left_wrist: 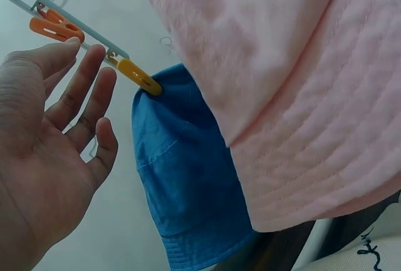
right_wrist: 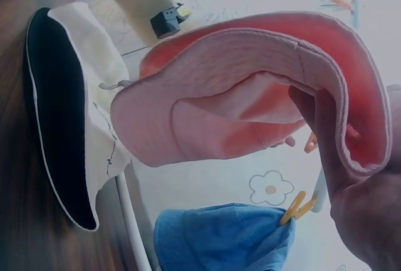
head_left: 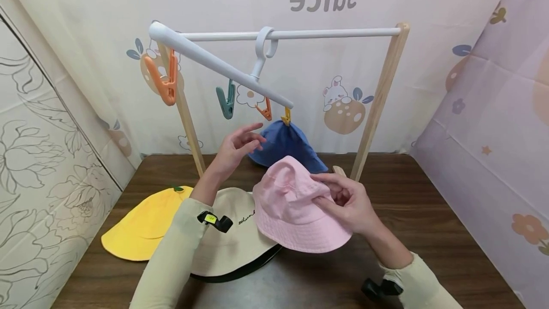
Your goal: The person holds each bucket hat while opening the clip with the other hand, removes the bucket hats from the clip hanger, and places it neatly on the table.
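My right hand [head_left: 343,201] pinches the brim of a pink bucket hat [head_left: 291,204] and holds it up over the table; the right wrist view shows fingers [right_wrist: 332,133] curled over the brim of the pink hat [right_wrist: 250,95]. My left hand [head_left: 238,147] is raised with fingers spread, holding nothing, just below the small orange clip [head_left: 266,110]. A blue hat [head_left: 285,144] hangs from the yellow clip [head_left: 286,117] of a white hanger bar [head_left: 214,63]. In the left wrist view the left hand [left_wrist: 56,133] sits beside the yellow clip [left_wrist: 139,78] and blue hat [left_wrist: 182,170].
A yellow hat [head_left: 143,225] and a cream hat with a dark underside [head_left: 231,242] lie on the brown table [head_left: 429,213]. The hanger hooks on a white rail [head_left: 334,34] between wooden posts [head_left: 379,99]. A large orange clip [head_left: 165,82] and a teal clip [head_left: 226,100] hang free.
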The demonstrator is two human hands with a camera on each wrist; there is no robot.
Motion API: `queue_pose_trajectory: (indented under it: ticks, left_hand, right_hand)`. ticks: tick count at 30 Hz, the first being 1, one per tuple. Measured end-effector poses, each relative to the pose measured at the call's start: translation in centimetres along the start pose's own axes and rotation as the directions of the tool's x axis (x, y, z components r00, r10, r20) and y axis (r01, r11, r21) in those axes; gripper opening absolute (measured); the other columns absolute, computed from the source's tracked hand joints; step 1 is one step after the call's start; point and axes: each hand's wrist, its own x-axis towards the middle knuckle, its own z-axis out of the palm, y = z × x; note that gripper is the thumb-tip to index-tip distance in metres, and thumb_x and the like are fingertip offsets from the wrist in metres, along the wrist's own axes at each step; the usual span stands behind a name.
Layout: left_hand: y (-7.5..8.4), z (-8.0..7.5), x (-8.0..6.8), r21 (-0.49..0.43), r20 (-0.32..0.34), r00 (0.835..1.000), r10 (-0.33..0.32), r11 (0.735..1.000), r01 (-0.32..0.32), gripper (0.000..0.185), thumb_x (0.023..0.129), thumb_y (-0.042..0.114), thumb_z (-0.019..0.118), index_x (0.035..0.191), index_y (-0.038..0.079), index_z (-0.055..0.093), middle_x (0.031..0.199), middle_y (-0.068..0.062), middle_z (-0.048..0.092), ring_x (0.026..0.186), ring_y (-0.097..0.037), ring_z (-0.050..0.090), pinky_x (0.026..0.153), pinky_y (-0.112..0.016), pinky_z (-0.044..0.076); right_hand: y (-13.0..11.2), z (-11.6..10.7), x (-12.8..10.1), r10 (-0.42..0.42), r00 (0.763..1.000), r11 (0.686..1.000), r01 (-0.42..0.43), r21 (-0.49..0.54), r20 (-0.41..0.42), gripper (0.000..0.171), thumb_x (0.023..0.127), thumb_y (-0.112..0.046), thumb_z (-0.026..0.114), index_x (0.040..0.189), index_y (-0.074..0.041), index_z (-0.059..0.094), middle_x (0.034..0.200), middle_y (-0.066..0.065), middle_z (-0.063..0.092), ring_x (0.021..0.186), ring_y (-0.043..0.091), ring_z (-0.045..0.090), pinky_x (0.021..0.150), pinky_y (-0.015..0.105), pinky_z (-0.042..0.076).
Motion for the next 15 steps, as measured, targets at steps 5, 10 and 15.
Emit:
queue_pose_trajectory:
  ticks: [5, 10, 15]
  left_hand:
    - [-0.4, -0.1, -0.3, -0.005, 0.013, 1.0, 0.014, 1.0, -0.014, 0.054, 0.111, -0.001, 0.056, 0.164, -0.006, 0.048, 0.114, 0.019, 0.079, 0.104, -0.007, 0.073, 0.092, -0.023, 0.054]
    - [-0.4, -0.1, -0.7, 0.009, 0.02, 1.0, 0.014, 1.0, -0.014, 0.054, 0.111, 0.001, 0.058, 0.164, -0.008, 0.047, 0.114, 0.018, 0.078, 0.105, -0.007, 0.073, 0.095, -0.022, 0.055]
    - [-0.6, -0.3, -1.3, 0.01, 0.018, 1.0, 0.008, 1.0, -0.008, 0.054, 0.113, 0.001, 0.059, 0.164, -0.007, 0.048, 0.116, 0.018, 0.078, 0.108, -0.01, 0.074, 0.099, -0.021, 0.058]
  right_hand:
    - [-0.5, -0.3, -0.2, -0.01, 1.0, 1.0, 0.01, -0.008, 0.015, 0.087, 0.083, 0.032, 0.072, 0.14, -0.034, 0.076, 0.116, -0.021, 0.084, 0.066, 0.001, 0.06, 0.047, 0.031, 0.041]
    - [-0.7, -0.2, -0.4, -0.053, 0.997, 0.998, 0.05, 0.043, 0.051, 0.081, 0.083, 0.034, 0.071, 0.14, -0.024, 0.077, 0.112, -0.019, 0.085, 0.065, -0.001, 0.061, 0.045, 0.031, 0.041]
    - [-1.1, 0.0, -0.7, -0.052, 0.995, 0.997, 0.046, 0.066, 0.087, 0.083, 0.081, 0.035, 0.07, 0.139, -0.025, 0.077, 0.11, -0.019, 0.084, 0.069, -0.004, 0.064, 0.046, 0.029, 0.044]
